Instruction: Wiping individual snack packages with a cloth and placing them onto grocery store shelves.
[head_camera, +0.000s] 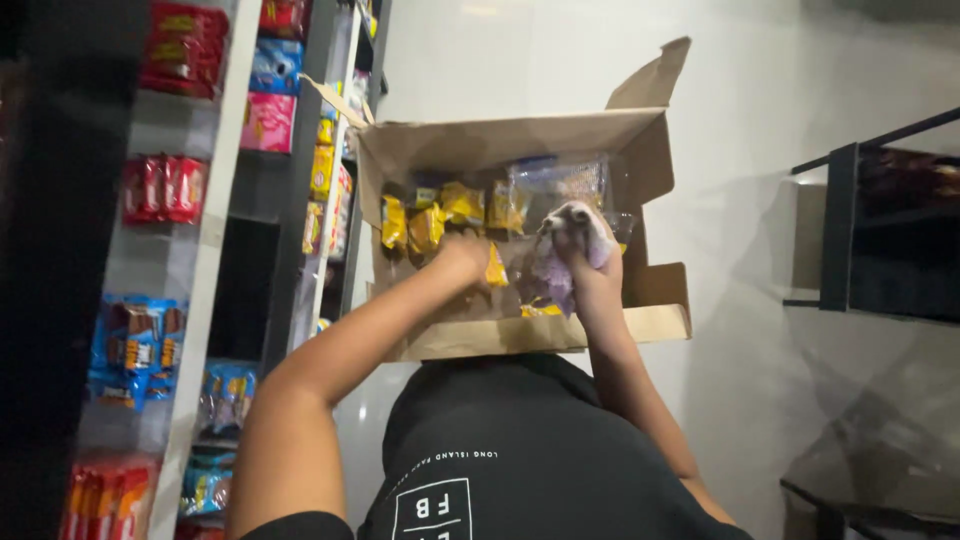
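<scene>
Clutched in the right hand is a crumpled clear wrapper, over the cardboard box near its right wall. A yellow packet is pinched by the left hand mid-box, among other yellow packets.

brown cardboard box, yellow snack packets, black shirt

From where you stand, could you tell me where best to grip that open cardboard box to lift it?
Probably by the two short end walls of the cardboard box, one hand from each side, low down. The raised flaps look floppy, and the packets inside leave the walls free.
</scene>
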